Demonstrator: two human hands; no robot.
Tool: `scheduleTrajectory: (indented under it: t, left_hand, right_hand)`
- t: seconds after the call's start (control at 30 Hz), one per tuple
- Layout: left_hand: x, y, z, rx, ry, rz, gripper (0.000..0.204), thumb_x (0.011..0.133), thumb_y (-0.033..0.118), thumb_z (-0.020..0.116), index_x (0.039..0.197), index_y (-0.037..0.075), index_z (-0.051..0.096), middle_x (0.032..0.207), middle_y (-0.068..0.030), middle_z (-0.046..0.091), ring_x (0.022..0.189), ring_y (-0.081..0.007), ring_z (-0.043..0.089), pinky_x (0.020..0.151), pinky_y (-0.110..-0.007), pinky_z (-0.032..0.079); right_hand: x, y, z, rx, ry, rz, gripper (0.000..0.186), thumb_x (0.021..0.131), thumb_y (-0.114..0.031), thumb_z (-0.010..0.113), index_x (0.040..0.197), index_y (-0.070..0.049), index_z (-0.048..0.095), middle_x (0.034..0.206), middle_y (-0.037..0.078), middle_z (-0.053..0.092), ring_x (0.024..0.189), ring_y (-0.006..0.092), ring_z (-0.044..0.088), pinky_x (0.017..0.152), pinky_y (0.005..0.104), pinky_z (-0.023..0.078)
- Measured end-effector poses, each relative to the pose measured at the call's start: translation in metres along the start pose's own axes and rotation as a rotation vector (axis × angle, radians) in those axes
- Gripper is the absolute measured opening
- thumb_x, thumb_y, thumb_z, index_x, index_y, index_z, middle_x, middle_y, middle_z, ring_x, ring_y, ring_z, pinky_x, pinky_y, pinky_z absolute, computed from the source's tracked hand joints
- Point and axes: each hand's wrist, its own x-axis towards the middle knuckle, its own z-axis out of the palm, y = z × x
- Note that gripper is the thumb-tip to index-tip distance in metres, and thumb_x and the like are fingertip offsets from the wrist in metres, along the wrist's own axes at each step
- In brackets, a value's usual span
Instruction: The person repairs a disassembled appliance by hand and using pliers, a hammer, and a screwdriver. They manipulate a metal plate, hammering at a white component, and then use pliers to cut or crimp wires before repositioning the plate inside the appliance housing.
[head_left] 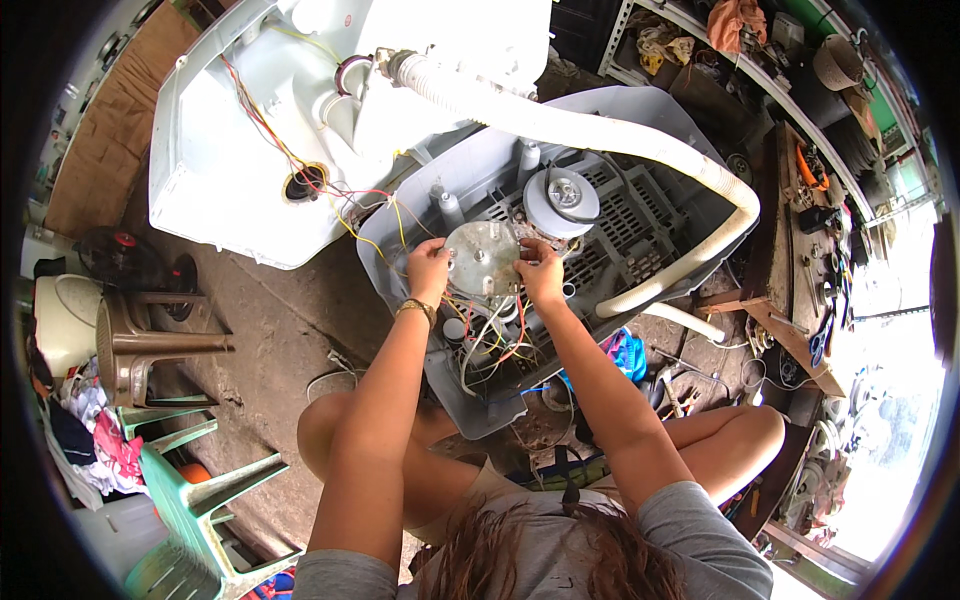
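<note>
Both my hands are at a round, dull metal plate (483, 262) with a short shaft at its centre. My left hand (428, 270) grips its left edge, and the fingers of my right hand (542, 272) close on its right edge. The plate is over a grey plastic appliance base (455, 412) with a slotted floor. Just beyond my right hand sits a white pulley wheel (556, 212). Loose wires (500, 340) in several colours lie below the plate; what is under it is hidden.
A white appliance body (225, 130) lies tipped at the upper left, with wires running from it to the base. A ribbed white hose (620, 135) arches over the base. A green chair (190, 500) and brown stool (150, 340) stand left; a tool-laden wooden bench (785, 260) is right.
</note>
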Motion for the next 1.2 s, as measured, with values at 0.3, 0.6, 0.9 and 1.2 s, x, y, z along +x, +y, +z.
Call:
scheduleTrajectory:
  t: [0.3, 0.6, 0.9, 1.2]
  left_hand:
    - [0.001, -0.001, -0.001, 0.02, -0.012, -0.017, 0.019, 0.087, 0.009, 0.06, 0.106, 0.006, 0.064, 0.087, -0.0015, 0.065, 0.07, -0.0104, 0.061, 0.053, -0.027, 0.052]
    - [-0.012, 0.017, 0.004, -0.038, 0.001, -0.075, 0.018, 0.086, 0.006, 0.061, 0.104, 0.003, 0.065, 0.084, -0.0033, 0.066, 0.066, -0.0103, 0.06, 0.049, -0.026, 0.047]
    - [-0.01, 0.016, 0.001, 0.013, -0.031, -0.106, 0.02, 0.088, 0.01, 0.06, 0.108, 0.006, 0.063, 0.092, -0.0018, 0.066, 0.076, -0.0111, 0.063, 0.057, -0.028, 0.053]
    - [-0.016, 0.024, 0.001, -0.017, -0.02, -0.126, 0.02, 0.087, 0.01, 0.06, 0.106, 0.005, 0.064, 0.089, -0.0024, 0.066, 0.071, -0.0114, 0.062, 0.053, -0.028, 0.051]
  right_hand:
    - [-0.003, -0.004, 0.0, 0.018, 0.025, -0.031, 0.039, 0.069, 0.0, 0.069, 0.107, -0.005, 0.065, 0.083, 0.005, 0.066, 0.068, 0.0136, 0.061, 0.064, 0.0286, 0.049]
    - [-0.004, -0.005, -0.002, 0.041, 0.027, -0.009, 0.038, 0.069, 0.001, 0.068, 0.107, -0.004, 0.066, 0.083, 0.005, 0.067, 0.068, 0.0138, 0.061, 0.064, 0.0285, 0.049]
    - [-0.001, 0.0, -0.001, 0.004, 0.041, -0.022, 0.037, 0.068, 0.001, 0.069, 0.105, -0.004, 0.067, 0.085, 0.007, 0.068, 0.072, 0.0156, 0.063, 0.066, 0.0287, 0.05]
    - [-0.004, -0.008, -0.002, -0.006, 0.036, -0.03, 0.038, 0.07, 0.001, 0.067, 0.107, -0.005, 0.067, 0.085, 0.007, 0.068, 0.072, 0.0153, 0.063, 0.067, 0.0292, 0.051]
